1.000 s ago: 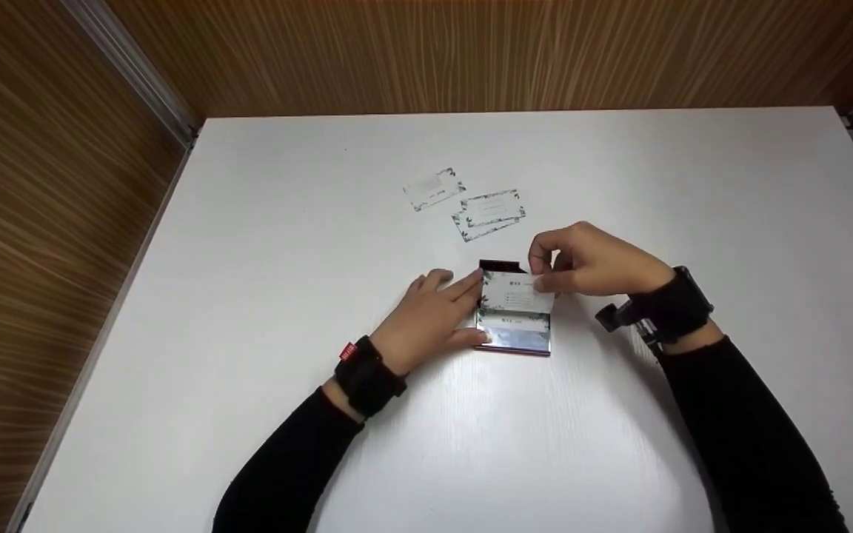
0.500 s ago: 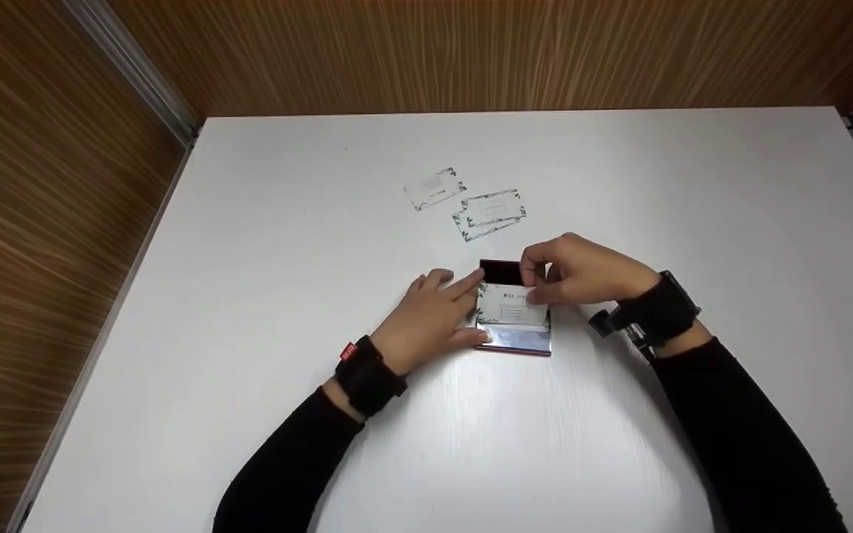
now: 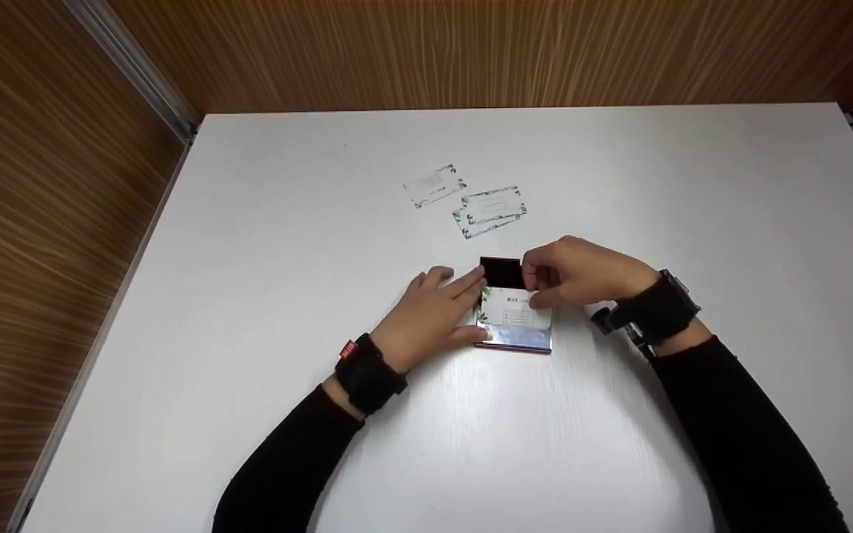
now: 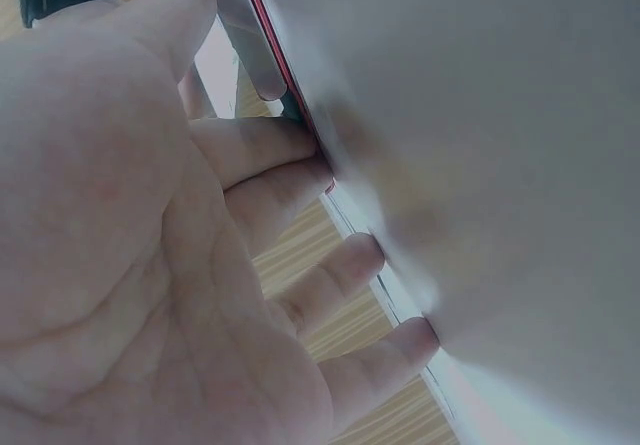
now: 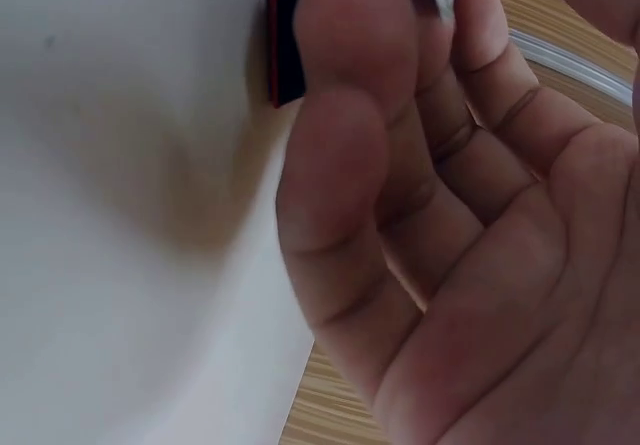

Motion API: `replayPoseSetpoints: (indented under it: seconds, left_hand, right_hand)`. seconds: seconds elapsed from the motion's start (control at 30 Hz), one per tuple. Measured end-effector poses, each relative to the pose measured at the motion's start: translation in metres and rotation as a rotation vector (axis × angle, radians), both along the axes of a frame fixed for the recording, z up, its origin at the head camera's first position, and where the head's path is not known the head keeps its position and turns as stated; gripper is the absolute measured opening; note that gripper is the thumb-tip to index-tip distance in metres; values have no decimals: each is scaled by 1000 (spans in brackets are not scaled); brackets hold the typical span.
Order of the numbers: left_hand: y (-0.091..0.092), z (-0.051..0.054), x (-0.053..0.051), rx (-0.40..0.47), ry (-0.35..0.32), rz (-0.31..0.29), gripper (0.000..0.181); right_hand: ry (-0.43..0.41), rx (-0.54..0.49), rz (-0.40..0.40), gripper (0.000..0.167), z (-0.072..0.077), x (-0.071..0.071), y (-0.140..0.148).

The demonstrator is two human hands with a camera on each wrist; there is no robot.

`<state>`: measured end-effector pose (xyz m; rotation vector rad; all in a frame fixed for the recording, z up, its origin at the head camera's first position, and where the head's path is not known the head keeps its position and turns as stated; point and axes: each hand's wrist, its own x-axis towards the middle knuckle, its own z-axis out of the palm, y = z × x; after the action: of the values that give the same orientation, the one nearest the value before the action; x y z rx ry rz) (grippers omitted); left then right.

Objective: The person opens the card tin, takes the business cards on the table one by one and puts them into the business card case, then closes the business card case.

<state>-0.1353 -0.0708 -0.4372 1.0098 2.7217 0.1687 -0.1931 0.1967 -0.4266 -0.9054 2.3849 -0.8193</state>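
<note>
a card [image 3: 502, 305] at a case [image 3: 517, 338], with two hands on them.
the right hand [image 3: 582, 274] pinches the card by its right side, thumb on top; the card lies over the middle of the case, between the dark upper part and the silver strip. the left hand [image 3: 430, 318] has its fingers spread along the case's left edge, thumb on the strip. beyond, three loose cards [image 3: 495, 206] lie on the surface [image 3: 308, 237], two overlapping.

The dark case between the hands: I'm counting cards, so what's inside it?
A white leaf-printed card lies over the case, held by the right hand. Whatever is under that card or behind the shiny strip is hidden.
</note>
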Motion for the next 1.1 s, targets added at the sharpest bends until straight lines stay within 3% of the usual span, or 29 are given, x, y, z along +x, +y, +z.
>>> replayPoseSetpoints:
  seconds: [0.3, 0.53, 0.83, 1.0, 1.1]
  left_hand:
    - [0, 1, 0, 11, -20, 6, 80]
    - [0, -1, -1, -7, 1, -4, 79]
    - [0, 0, -1, 2, -20, 9, 79]
    - [1, 1, -1, -7, -14, 7, 80]
    - [1, 1, 0, -7, -14, 8, 80]
  right_hand:
    - [1, 57, 58, 15, 1, 3, -4]
    - [-24, 88, 69, 13, -1, 5, -7]
    - [-2, 67, 100, 15, -2, 5, -8]
    - [6, 38, 77, 13, -2, 3, -7]
    - [84, 11, 23, 7, -4, 0, -6]
